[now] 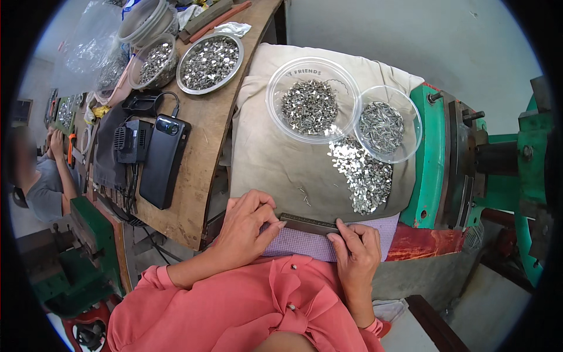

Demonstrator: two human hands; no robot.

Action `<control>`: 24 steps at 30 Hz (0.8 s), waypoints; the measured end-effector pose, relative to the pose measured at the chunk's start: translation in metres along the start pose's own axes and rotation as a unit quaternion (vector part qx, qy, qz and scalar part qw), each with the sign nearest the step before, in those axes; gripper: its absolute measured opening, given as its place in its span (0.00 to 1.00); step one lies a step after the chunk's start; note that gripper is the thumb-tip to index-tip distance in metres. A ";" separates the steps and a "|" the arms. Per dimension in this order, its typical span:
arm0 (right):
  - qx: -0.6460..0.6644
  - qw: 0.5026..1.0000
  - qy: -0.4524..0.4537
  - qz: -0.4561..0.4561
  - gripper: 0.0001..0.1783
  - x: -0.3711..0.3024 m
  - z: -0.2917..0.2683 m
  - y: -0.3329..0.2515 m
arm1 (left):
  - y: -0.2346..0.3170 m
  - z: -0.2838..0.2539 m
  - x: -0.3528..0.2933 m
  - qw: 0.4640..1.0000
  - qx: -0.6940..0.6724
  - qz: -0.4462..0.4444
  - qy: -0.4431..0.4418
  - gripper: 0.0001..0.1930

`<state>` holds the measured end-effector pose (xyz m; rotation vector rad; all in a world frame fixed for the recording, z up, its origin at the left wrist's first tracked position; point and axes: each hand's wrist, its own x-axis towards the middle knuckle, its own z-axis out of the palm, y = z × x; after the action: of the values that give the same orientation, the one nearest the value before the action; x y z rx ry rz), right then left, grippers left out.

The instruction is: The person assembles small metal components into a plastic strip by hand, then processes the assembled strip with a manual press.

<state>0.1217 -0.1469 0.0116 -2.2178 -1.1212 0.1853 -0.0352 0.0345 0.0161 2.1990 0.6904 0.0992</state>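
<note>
A dark, narrow metal bar [308, 224] with a row of small marks or slots along it lies crosswise in front of me. My right hand [359, 251] grips its right end between thumb and fingers. At the left end, my left hand [249, 226] has thumb and forefinger pinched together, touching or nearly touching the bar. Whatever is between those fingertips is too small to make out. Beyond the bar, several thin metal pins [305, 196] lie loose on the beige cloth [255, 164]. A heap of small shiny metal pieces [369, 185] spreads at the right of the cloth.
A large clear tub [348, 97] and a smaller one [415, 132] hold metal parts. Green machine [431, 158] stands right. On the wooden table [196, 193] left are a black power bank [164, 161] and a metal bowl [239, 63]. Another person [50, 182] sits far left.
</note>
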 end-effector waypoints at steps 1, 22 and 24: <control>-0.001 1.000 0.004 0.005 0.20 -0.001 0.000 0.002 | -0.002 -0.002 0.001 1.000 0.003 0.010 -0.018 0.07; -0.035 0.946 0.321 -0.009 0.18 -0.033 -0.121 0.060 | 0.174 0.018 0.153 0.832 0.095 0.545 -0.045 0.06; -0.032 0.933 0.358 0.002 0.17 -0.030 -0.122 0.071 | 0.195 0.037 0.179 0.807 0.113 0.578 -0.039 0.06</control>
<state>0.1985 -0.2594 0.0602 -2.0614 -0.7118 -0.6238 0.2137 -0.0013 0.1058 2.5174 -0.8146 0.5585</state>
